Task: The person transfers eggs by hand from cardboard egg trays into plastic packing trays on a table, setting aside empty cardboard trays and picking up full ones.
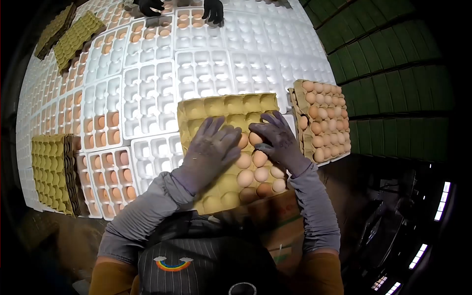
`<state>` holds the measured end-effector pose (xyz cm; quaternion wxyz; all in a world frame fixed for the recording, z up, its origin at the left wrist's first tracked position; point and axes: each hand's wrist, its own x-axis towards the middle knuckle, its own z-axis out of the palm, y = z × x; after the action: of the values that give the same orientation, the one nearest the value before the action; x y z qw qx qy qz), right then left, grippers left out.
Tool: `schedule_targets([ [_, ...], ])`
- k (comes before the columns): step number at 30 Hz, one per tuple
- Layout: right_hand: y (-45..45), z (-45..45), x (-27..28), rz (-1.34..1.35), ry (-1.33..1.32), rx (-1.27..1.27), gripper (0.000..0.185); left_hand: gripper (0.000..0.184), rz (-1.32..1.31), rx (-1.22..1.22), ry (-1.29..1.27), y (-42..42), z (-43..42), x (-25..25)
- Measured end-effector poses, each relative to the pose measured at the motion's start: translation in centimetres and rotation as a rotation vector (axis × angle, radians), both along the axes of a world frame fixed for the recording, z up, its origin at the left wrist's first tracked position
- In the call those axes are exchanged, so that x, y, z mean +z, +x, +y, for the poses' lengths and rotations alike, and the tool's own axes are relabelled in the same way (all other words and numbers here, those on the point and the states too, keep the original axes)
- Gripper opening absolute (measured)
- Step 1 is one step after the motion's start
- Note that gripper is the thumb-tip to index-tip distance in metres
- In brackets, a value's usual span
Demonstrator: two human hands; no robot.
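Note:
A yellowish pulp egg tray (211, 202) lies in front of me, with several brown eggs (261, 173) in its right part and bare cups at its top and left. My left hand (210, 150), in a purple-grey glove, is over the middle of the tray, fingers curled beside an egg; what they hold, if anything, is hidden. My right hand (279, 141), gloved alike, bends its fingers around an egg (255, 138) in the tray. White foam trays (147, 98) with square compartments spread beyond the pulp tray.
A stack of pulp trays full of eggs (324, 118) stands at the right. Empty pulp trays (51, 172) are stacked at the left, more (78, 42) at upper left. Across the table are another person's black-gloved hands (213, 11). Green crates (388, 78) line the right.

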<state>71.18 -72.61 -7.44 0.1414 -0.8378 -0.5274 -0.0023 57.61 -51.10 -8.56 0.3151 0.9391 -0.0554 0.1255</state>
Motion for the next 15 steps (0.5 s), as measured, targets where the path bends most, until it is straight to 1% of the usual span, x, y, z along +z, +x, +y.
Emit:
schedule_targets([
  [1,0.6,-0.4,-0.1,0.040,0.020,0.060,0.050,0.045,0.031,-0.014,0.089,0.9,-1.5,-0.7],
  [2,0.7,-1.1,0.1,0.049,0.032,0.065,0.050,0.045,0.041,-0.010,0.100,1.3,-2.1,-1.5],
  [4,0.9,-2.4,1.3,0.998,0.512,-0.426,0.046,0.044,0.033,-0.041,0.175,1.9,-2.6,-1.7],
  [5,1.7,-3.5,2.3,1.345,0.690,-0.483,0.039,0.045,0.039,-0.027,0.079,1.6,-2.3,-1.5],
  [6,2.3,-3.9,2.9,1.376,0.655,-0.579,0.037,0.041,0.076,0.001,-0.066,1.4,-1.8,0.0],
  [8,3.4,-3.8,2.4,0.603,-0.002,-0.551,0.041,0.029,0.297,0.253,-1.167,0.1,-2.3,2.2],
  [9,2.7,-3.4,1.5,0.610,0.001,-0.549,0.041,0.023,0.357,0.329,-1.509,-0.1,-2.2,2.9],
  [10,1.4,-2.7,0.0,0.300,-0.200,-0.455,0.046,0.020,0.375,0.298,-1.550,0.0,-2.0,2.3],
  [11,0.8,-2.3,-0.8,-0.014,-0.390,-0.350,0.051,0.022,0.246,0.154,-0.921,-0.5,-2.7,2.1],
  [12,0.9,-2.4,-0.7,-0.010,-0.385,-0.346,0.051,0.027,0.369,0.193,-0.667,-0.5,-4.1,2.7],
  [13,1.3,-2.3,-0.4,0.048,-0.424,-0.359,0.055,0.032,0.487,0.206,-0.406,-0.6,-5.6,3.3],
  [14,1.6,-2.1,0.1,0.106,-0.465,-0.370,0.059,0.032,0.487,0.211,-0.404,-0.9,-6.1,2.6],
  [15,2.3,-1.2,3.5,0.311,-0.625,-0.467,0.052,0.038,0.418,0.195,-0.168,-1.2,-6.6,1.5],
])
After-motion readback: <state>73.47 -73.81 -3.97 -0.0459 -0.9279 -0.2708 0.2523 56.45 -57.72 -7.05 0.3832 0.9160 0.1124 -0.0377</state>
